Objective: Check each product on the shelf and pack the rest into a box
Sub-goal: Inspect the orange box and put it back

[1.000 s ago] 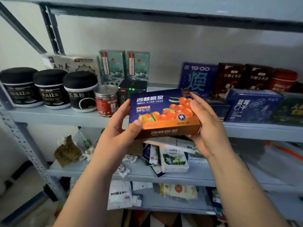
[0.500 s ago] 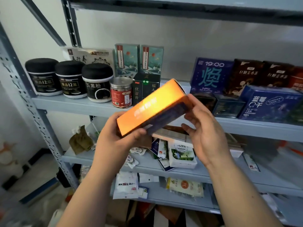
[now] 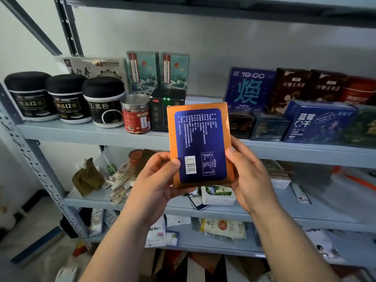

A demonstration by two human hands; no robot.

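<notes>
Grasping orange box [image 3: 200, 139], left hand [image 3: 156, 180] and right hand [image 3: 250, 178] (barcode [image 3: 190, 165] outward, "19:00" box [image 3: 251, 88] behind)

We have soft, fairly dim indoor light with a cool grey-blue cast, and we cannot tell where it comes from. The orange box [image 3: 200, 143] in the middle is the sharpest thing, though its fine print stays unreadable; its border carries a mild sheen. The left hand [image 3: 156, 186] and right hand [image 3: 250, 180] holding it are evenly lit. Below the upper shelf board [image 3: 81, 133] the lower levels sit in shade. At far right the boxes [image 3: 362, 127] smear into blur, and the left upright [image 3: 30, 159] bows with wide-angle distortion.
</notes>
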